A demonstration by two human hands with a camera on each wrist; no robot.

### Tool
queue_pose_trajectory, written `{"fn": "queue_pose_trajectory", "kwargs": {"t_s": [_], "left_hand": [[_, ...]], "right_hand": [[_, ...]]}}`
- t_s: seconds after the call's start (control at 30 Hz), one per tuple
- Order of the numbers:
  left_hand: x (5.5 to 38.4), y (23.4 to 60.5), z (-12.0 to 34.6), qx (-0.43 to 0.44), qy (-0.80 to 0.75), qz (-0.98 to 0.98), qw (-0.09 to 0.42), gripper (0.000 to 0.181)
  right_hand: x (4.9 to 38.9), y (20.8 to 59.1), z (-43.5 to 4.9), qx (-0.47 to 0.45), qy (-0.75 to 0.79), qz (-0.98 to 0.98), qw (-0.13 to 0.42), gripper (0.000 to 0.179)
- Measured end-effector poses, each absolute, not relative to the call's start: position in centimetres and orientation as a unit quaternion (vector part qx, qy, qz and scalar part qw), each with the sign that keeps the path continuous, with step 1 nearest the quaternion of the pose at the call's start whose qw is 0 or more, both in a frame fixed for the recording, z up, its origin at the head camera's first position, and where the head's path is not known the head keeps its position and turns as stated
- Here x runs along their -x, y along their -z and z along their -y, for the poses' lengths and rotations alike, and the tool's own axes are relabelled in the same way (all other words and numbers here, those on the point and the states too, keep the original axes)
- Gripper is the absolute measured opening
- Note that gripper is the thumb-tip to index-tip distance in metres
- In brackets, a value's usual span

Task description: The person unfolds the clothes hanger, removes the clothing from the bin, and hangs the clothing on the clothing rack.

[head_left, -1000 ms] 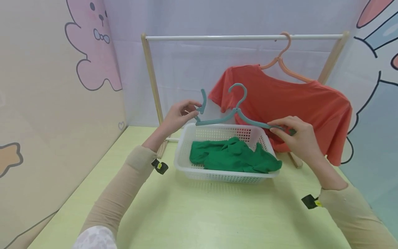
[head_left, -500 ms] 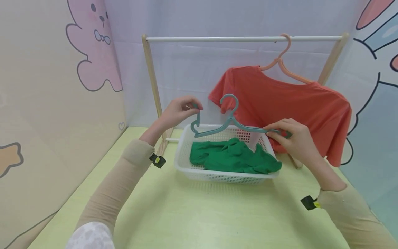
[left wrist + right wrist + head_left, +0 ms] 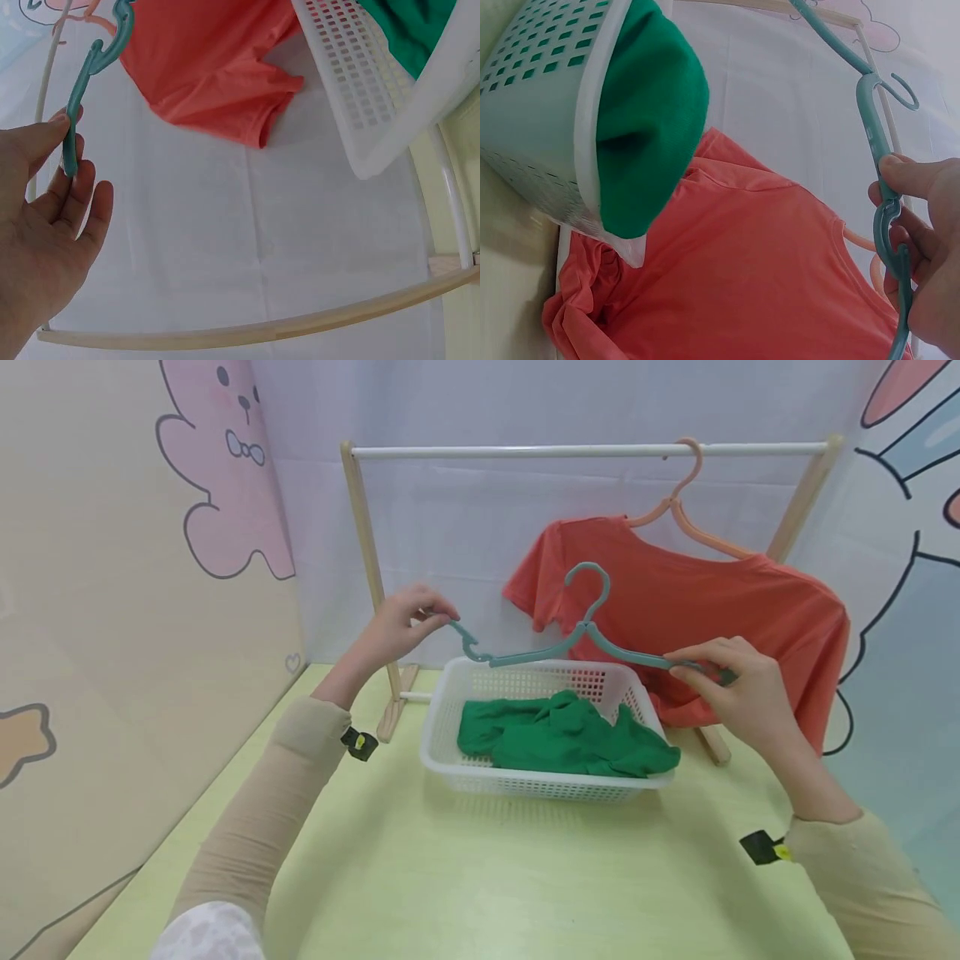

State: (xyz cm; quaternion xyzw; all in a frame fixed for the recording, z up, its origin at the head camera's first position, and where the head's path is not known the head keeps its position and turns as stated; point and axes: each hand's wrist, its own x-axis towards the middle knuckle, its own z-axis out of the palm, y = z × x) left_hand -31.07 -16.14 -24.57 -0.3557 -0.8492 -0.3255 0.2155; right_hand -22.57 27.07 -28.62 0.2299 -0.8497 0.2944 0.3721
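A teal folding clothes hanger (image 3: 536, 655) is held up between both hands above the basket, its hook pointing upward. The left hand (image 3: 408, 622) pinches the hinged end piece on the left, which now stretches outward in line with the arm. In the left wrist view, thumb and forefinger grip that end piece (image 3: 73, 127), the other fingers loosely bent. The right hand (image 3: 738, 693) pinches the right arm of the hanger near its joint, with the thumb on top in the right wrist view. Below lies a green cloth garment (image 3: 558, 735) inside the white plastic basket (image 3: 551, 785).
Behind the basket stands a clothes rack with a white bar (image 3: 495, 452) and wooden legs. A red T-shirt (image 3: 660, 585) hangs from it at the right on an orange hanger (image 3: 701, 531). Everything rests on a pale yellow-green table (image 3: 510, 877), with printed walls at both sides.
The left end piece has swung from standing upright to pointing outward. The left hand has moved left with it, while the hanger's middle and the right hand have shifted slightly right.
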Motion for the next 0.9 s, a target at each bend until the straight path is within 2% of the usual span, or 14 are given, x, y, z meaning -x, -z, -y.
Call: {"fn": "queue_pose_trajectory", "kwargs": {"t_s": [0.3, 0.6, 0.9], "left_hand": [[30.8, 25.2, 15.0, 0.374, 0.184, 0.874, 0.249, 0.009], [30.6, 25.7, 14.9, 0.376, 0.196, 0.882, 0.205, 0.006], [30.9, 26.0, 15.1, 0.391, 0.246, 0.861, 0.214, 0.006]], "right_hand": [[22.6, 28.5, -26.4, -0.218, -0.283, 0.863, 0.357, 0.023], [22.4, 28.4, -26.2, -0.223, -0.270, 0.865, 0.358, 0.024], [22.4, 28.2, -26.4, -0.226, -0.273, 0.868, 0.347, 0.026]]}}
